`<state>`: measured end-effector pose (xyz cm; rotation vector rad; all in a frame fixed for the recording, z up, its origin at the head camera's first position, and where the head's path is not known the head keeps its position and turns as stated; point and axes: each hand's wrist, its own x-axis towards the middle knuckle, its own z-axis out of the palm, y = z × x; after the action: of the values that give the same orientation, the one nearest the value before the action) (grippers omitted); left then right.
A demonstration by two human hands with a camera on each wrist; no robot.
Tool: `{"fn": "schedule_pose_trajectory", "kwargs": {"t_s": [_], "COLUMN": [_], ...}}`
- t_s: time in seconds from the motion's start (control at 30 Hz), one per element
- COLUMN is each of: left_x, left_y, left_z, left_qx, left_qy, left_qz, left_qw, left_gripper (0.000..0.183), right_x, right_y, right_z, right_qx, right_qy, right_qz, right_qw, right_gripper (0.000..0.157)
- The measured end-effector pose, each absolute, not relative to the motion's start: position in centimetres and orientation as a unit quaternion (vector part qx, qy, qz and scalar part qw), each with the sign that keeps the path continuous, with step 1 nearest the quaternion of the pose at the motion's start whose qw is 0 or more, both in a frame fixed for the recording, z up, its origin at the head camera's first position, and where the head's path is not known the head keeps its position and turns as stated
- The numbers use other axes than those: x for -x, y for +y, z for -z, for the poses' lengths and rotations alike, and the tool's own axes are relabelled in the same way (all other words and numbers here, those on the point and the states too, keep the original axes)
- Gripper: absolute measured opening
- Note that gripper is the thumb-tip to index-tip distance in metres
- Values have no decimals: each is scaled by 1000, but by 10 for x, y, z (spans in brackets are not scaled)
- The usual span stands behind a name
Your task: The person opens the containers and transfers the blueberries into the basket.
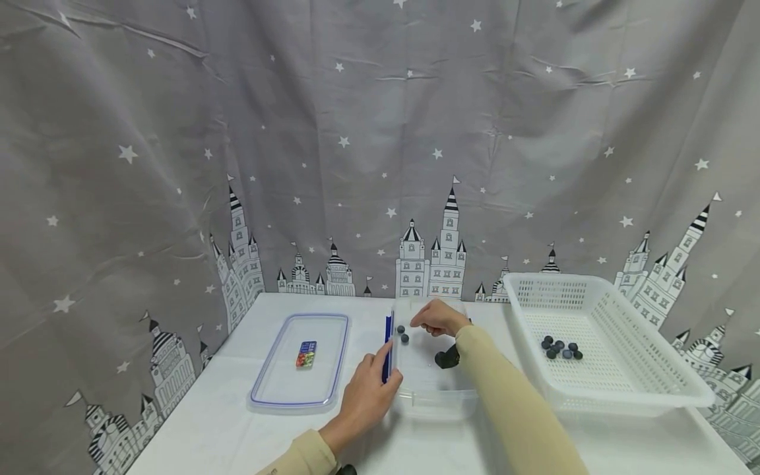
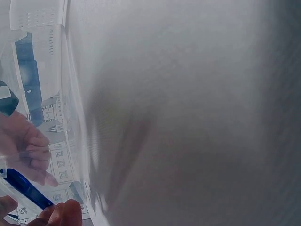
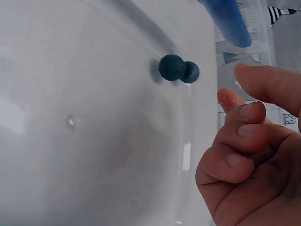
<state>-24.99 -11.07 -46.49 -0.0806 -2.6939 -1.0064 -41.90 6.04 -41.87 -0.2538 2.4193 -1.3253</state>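
Observation:
A clear plastic container (image 1: 429,375) with blue side flaps (image 3: 228,23) stands mid-table. My left hand (image 1: 368,396) grips its left side, with fingertips at the blue flap (image 2: 27,187) in the left wrist view. Inside the container, two blueberries (image 1: 402,334) lie close together near the left wall; the right wrist view shows one blueberry (image 3: 172,68) partly in front of another blueberry (image 3: 191,72). Over the container, my right hand (image 1: 438,318) is just right of those berries. Its fingers are loosely bent, thumb and forefinger apart, with nothing seen between them.
To the right stands a white perforated basket (image 1: 623,343) holding several blueberries (image 1: 561,348). A clear lid (image 1: 279,369) with a blue seal lies at left, bearing a small colourful label (image 1: 306,355). A grey curtain (image 1: 380,132) printed with castles hangs behind the white table (image 1: 220,409).

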Motion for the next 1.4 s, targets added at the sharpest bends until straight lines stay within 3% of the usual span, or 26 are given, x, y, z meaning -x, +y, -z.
{"fn": "schedule_pose_trajectory", "kwargs": {"t_s": [0.73, 1.4], "left_x": [248, 248], "left_y": [-110, -110], "left_z": [463, 463], "left_qx": [23, 21], "left_qy": [-928, -928], "left_qz": [351, 348], "left_qw": [121, 128], "left_gripper": [59, 60], "right_x": [418, 418], "right_y": [46, 38], "right_z": [447, 452], "right_qx": [57, 63], "right_qy": [870, 891], "right_qz": [447, 412], "right_qw": [200, 178], "right_gripper": [11, 17]}}
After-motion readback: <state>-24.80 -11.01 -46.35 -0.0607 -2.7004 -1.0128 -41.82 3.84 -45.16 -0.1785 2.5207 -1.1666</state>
